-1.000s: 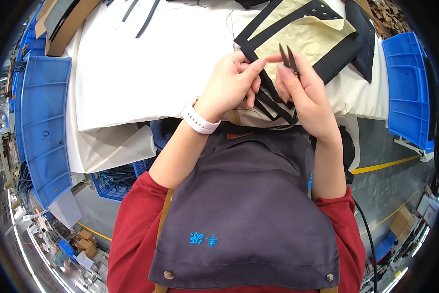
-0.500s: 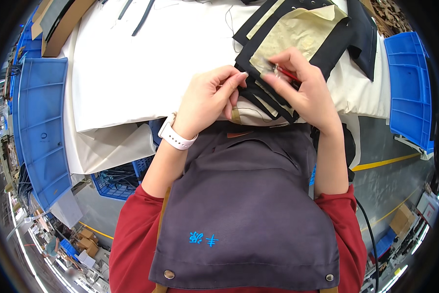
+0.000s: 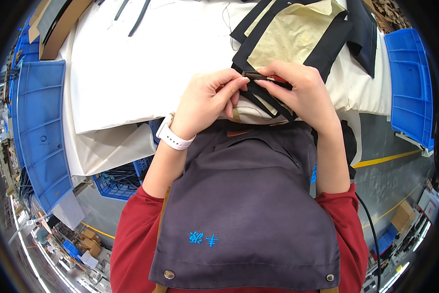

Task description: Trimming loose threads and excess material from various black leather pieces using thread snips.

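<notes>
Between the thumb and fingers of my right hand (image 3: 305, 95) is a pair of thread snips (image 3: 254, 75) with red on the handle, its metal tips pointing left. Those tips reach the fingertips of my left hand (image 3: 213, 97), which is closed in a pinch at the left corner of a stack of black fabric pieces (image 3: 322, 51). Whether the pinch holds a thread or the fabric edge is too small to make out. On top of the black pieces lies a pale yellow panel (image 3: 290, 36), just beyond my right hand.
White cloth covers the table (image 3: 146, 63), with dark strips (image 3: 140, 18) near its far edge. Blue plastic bins stand at the left (image 3: 41, 132) and right (image 3: 410, 83). Below the table edge, a blue basket (image 3: 117, 183) holds dark strips. A cardboard box (image 3: 65, 29) sits far left.
My right hand has brought the snips left and slightly down, so their tips now meet my left fingertips. My left hand has stayed nearly still.
</notes>
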A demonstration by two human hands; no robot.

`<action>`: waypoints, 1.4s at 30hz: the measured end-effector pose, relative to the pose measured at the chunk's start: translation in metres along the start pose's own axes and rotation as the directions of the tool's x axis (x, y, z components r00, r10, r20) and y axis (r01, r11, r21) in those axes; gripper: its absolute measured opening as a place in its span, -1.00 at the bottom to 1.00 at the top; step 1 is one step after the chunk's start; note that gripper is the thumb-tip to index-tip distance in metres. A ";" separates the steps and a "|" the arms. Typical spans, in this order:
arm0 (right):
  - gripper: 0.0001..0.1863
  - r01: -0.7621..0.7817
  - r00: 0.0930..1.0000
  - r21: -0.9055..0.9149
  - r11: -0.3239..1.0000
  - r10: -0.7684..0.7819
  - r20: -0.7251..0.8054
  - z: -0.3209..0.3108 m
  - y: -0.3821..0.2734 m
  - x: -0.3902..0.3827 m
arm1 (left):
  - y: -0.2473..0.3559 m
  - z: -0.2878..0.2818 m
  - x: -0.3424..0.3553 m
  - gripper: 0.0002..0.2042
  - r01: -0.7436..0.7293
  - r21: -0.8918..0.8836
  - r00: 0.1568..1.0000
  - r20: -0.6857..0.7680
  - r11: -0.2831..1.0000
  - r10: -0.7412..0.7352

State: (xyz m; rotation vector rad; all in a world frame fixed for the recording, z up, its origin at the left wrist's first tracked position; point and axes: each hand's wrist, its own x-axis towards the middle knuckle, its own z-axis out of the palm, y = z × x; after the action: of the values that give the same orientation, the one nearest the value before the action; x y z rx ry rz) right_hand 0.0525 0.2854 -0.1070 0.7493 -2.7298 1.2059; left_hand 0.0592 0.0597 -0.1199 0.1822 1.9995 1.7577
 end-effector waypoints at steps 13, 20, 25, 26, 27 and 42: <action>-0.78 -0.085 0.996 0.071 0.994 0.085 0.008 -0.001 -0.001 0.001 | -0.005 -0.015 -0.011 -0.77 -0.134 -0.166 0.991 0.002 0.977 0.136; -0.57 0.112 0.994 -0.377 0.919 -0.106 0.035 -0.002 -0.017 -0.009 | 0.006 -0.053 0.022 -0.72 -0.324 0.109 0.781 -0.529 0.940 0.331; -0.57 0.042 0.999 -0.258 0.965 -0.034 0.033 -0.018 -0.013 -0.011 | 0.009 -0.043 0.055 -0.74 -0.305 0.215 0.830 -0.417 0.928 0.369; -0.57 0.060 0.998 -0.267 0.962 -0.051 0.037 -0.019 -0.011 -0.012 | 0.010 -0.039 0.062 -0.75 -0.258 0.177 0.881 -0.360 0.950 0.307; -0.57 0.076 0.997 -0.278 0.957 -0.068 0.039 -0.019 -0.010 -0.012 | 0.011 -0.035 0.068 -0.76 -0.210 0.142 0.923 -0.297 0.967 0.244; -0.51 0.081 0.977 -0.370 0.926 -0.147 -0.155 -0.045 0.025 -0.008 | 0.031 -0.021 0.037 -0.79 0.054 -0.027 0.998 0.041 0.998 -0.053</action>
State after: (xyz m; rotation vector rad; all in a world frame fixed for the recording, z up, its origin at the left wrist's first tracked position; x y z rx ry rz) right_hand 0.0423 0.3346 -0.0950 0.7014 -2.6040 0.6783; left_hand 0.0110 0.0611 -0.0979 0.1521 1.9324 1.7342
